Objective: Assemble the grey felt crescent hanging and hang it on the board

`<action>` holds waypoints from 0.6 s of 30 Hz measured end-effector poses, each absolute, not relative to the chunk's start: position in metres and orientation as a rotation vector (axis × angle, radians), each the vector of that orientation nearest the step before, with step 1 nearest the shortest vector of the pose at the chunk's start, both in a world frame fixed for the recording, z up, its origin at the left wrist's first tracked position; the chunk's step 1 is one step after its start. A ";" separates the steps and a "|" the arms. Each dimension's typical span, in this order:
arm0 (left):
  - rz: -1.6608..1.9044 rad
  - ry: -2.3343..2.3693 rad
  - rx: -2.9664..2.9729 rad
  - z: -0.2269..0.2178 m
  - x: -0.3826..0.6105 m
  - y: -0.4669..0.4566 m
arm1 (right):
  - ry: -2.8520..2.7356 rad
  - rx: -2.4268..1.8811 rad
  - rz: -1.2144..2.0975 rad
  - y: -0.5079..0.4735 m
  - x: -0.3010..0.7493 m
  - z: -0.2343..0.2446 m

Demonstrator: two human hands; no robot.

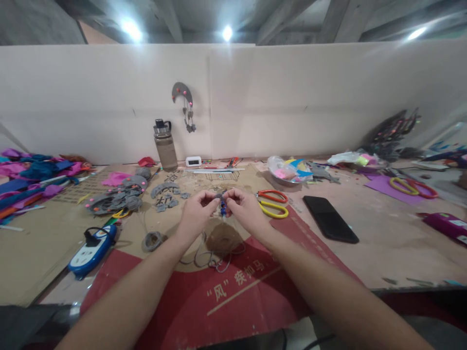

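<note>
Over the pinkish table (383, 262), a narrow blue-and-grey piece (223, 211), lengthwise toward the front edge, is pinched between left hand (198, 210) and right hand (245, 210), equally near.

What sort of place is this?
Probably a craft workshop bench: scissors with red and yellow loop handles, a grey crescent-shaped hanging ornament with pinkish dots, and a heap of pink, blue and purple cloth-like scraps.

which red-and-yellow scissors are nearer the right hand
The pair between the right hand and the black phone; the other red-and-yellow pair lies farther right, partly over the purple sheet.
</note>
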State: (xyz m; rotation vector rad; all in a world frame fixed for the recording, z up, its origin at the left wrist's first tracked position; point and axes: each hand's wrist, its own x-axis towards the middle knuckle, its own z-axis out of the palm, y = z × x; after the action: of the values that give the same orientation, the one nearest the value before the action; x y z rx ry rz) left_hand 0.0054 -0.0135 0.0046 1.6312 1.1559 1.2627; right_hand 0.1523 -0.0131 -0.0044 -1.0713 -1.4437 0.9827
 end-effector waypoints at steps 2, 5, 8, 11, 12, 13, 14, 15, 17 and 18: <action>1.272 1.135 1.615 0.003 0.005 -0.013 | -1.380 -1.040 1.097 -0.013 0.151 -0.004; 1.282 1.141 1.659 0.002 0.006 -0.014 | -1.337 -1.031 1.158 -0.013 0.150 -0.004; 1.276 1.182 1.741 0.002 0.007 -0.016 | -1.325 -1.047 1.129 -0.012 0.149 -0.004; 1.262 1.197 1.692 0.003 0.008 -0.017 | -1.307 -1.036 1.107 -0.011 0.148 -0.005; 1.253 1.183 1.636 0.003 0.008 -0.016 | -1.305 -1.028 1.108 -0.011 0.148 -0.005; 1.245 1.157 1.572 0.004 0.009 -0.016 | -1.306 -1.019 1.114 -0.011 0.148 -0.005; 1.240 1.124 1.509 0.004 0.009 -0.015 | -1.303 -1.009 1.124 -0.011 0.148 -0.005; 1.240 1.090 1.458 0.003 0.008 -0.014 | -1.297 -0.999 1.137 -0.011 0.148 -0.005; 1.241 1.052 1.415 0.002 0.008 -0.012 | -1.284 -0.982 1.161 -0.012 0.149 -0.005; 1.243 1.058 1.421 0.002 0.008 -0.011 | -1.285 -0.980 1.166 -0.012 0.149 -0.005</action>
State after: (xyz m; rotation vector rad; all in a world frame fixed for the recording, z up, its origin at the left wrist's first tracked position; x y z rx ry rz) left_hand 0.0077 -0.0113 0.0017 1.4214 1.0576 1.2433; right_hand 0.1489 -0.0120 -0.0048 -0.9796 -1.2851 1.1656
